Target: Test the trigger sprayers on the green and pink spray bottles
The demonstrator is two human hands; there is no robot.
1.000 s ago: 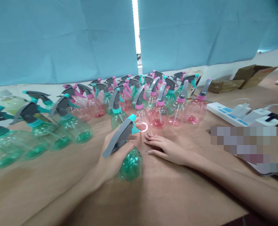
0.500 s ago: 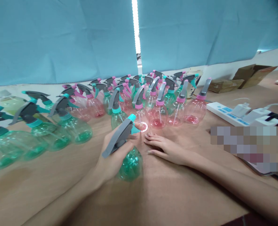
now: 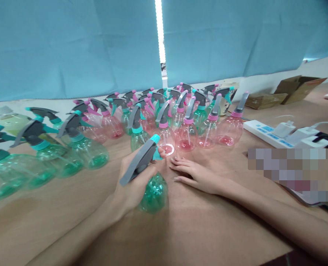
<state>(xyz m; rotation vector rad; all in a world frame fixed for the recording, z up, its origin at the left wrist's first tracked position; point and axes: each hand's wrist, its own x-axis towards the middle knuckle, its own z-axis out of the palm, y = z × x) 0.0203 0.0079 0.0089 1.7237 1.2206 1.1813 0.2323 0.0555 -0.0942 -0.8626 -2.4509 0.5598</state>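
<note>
My left hand [image 3: 134,184] is wrapped round the neck of a green spray bottle [image 3: 154,195], which stands upright on the table before me. Its grey spray head [image 3: 141,159] with a turquoise nozzle tilts up between thumb and fingers. A fingertip shows at the turquoise trigger, while the other fingers are mostly hidden behind the bottle. Just right of it, my right hand [image 3: 198,175] lies palm down on the brown tabletop [image 3: 208,225], fingers stretched out and holding nothing. Close beyond the hands stand a pink spray bottle [image 3: 165,135] and a green one [image 3: 138,138].
Several more pink and green spray bottles fill the back; a row of green bottles [image 3: 93,153] runs along the left. On the right lies a white power strip [image 3: 263,131] with chargers plugged in, above a blurred-out patch. A cardboard box [image 3: 298,90] sits farther back.
A finger of my left hand has shifted slightly at the trigger of the green spray bottle. My right hand and the other bottles have stayed where they were.
</note>
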